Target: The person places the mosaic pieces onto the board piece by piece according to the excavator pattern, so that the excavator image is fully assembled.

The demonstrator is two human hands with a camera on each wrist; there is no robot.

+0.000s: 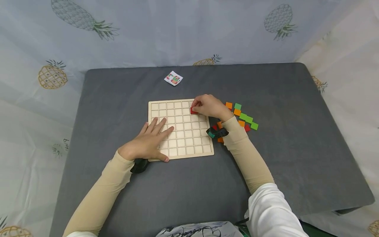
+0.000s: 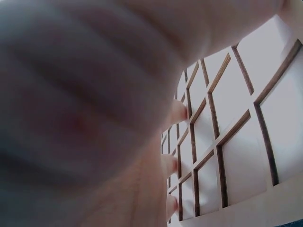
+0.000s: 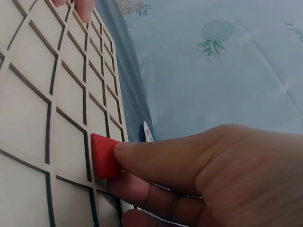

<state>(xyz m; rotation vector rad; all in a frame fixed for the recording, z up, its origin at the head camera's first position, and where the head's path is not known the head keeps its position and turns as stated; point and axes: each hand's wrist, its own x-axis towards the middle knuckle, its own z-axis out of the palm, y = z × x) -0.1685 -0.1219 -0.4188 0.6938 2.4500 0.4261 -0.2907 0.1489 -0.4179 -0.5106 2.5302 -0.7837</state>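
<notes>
One red tile [image 3: 104, 157], pinched at the board [image 1: 189, 142]

The left hand [image 1: 149, 141] rests there, fingers spread; near the far right corner, the right hand [image 1: 211, 106] grips the tile, apparently placing it. Next calls for squaring it, then release.

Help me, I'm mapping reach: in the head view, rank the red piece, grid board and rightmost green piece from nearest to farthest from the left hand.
1. Grid board: touched by the left hand.
2. Red piece: near the board's far right corner, pinched by the right hand.
3. Rightmost green piece: off the board, to its right.
</notes>
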